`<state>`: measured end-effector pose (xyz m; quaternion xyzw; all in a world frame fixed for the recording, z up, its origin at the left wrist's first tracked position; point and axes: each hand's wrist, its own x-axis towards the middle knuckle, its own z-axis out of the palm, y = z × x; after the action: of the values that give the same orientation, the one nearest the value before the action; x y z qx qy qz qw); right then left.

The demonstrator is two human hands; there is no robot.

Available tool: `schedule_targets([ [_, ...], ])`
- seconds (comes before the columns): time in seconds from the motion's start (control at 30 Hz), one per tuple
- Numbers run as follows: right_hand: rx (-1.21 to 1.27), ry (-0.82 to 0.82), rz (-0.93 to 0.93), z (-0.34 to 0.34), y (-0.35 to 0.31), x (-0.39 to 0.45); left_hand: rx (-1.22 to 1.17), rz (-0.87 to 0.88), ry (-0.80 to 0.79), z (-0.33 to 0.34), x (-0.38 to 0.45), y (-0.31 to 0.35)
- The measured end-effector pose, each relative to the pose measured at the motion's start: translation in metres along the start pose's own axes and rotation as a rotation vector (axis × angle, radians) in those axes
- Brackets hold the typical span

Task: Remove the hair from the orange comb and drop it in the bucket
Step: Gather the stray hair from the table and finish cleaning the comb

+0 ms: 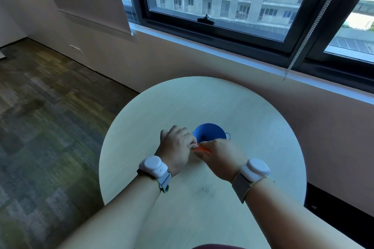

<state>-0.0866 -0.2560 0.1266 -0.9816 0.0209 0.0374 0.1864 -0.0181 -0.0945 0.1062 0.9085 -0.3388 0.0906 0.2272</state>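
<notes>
The left hand (176,147) curls its fingers round the left end of the orange comb (202,149), held above the tabletop (253,117). The comb's long axis runs left to right, dipping slightly nearward at the right, where the right hand (219,157) pinches it. The blue bucket (209,132) stands just beyond both hands.

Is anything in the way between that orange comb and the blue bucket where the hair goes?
Nothing visible. Both hands, left and right, hold the orange comb just in front of the blue bucket, whose open mouth is uncovered on the table.
</notes>
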Motion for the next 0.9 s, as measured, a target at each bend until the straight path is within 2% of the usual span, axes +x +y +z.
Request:
schedule_targets([
  [0.1, -0.023, -0.011, 0.057, 0.004, 0.007, 0.001, -0.163, -0.179, -0.158, 0.004, -0.001, 0.008],
  [0.23, 0.101, -0.030, 0.090, 0.000, 0.010, 0.004, -0.340, -0.294, -0.244, 0.004, -0.002, 0.003],
  [0.37, 0.491, 0.006, 0.138, -0.002, 0.013, 0.008, -0.769, -0.568, -0.146, -0.002, -0.007, -0.012],
  [0.47, 0.629, 0.054, 0.156, 0.001, 0.006, 0.008, -1.159, -0.819, 0.015, -0.007, -0.006, 0.004],
  [0.53, 0.667, 0.090, 0.174, 0.002, 0.003, 0.010, -1.471, -0.893, 0.042, -0.012, -0.004, 0.018],
  [0.6, 0.699, 0.109, 0.197, 0.000, 0.000, 0.012, -1.619, -0.921, 0.058, -0.013, -0.002, 0.025],
  [0.7, 0.665, 0.108, 0.207, 0.002, -0.007, 0.012, -1.615, -0.985, 0.113, -0.015, 0.004, 0.027],
  [0.8, 0.637, 0.100, 0.255, 0.003, -0.010, 0.008, -1.461, -1.002, 0.131, -0.015, 0.012, 0.034],
  [0.9, 0.848, 0.024, 0.296, -0.006, -0.012, 0.003, -1.250, -0.888, 0.073, -0.009, 0.014, 0.038],
])
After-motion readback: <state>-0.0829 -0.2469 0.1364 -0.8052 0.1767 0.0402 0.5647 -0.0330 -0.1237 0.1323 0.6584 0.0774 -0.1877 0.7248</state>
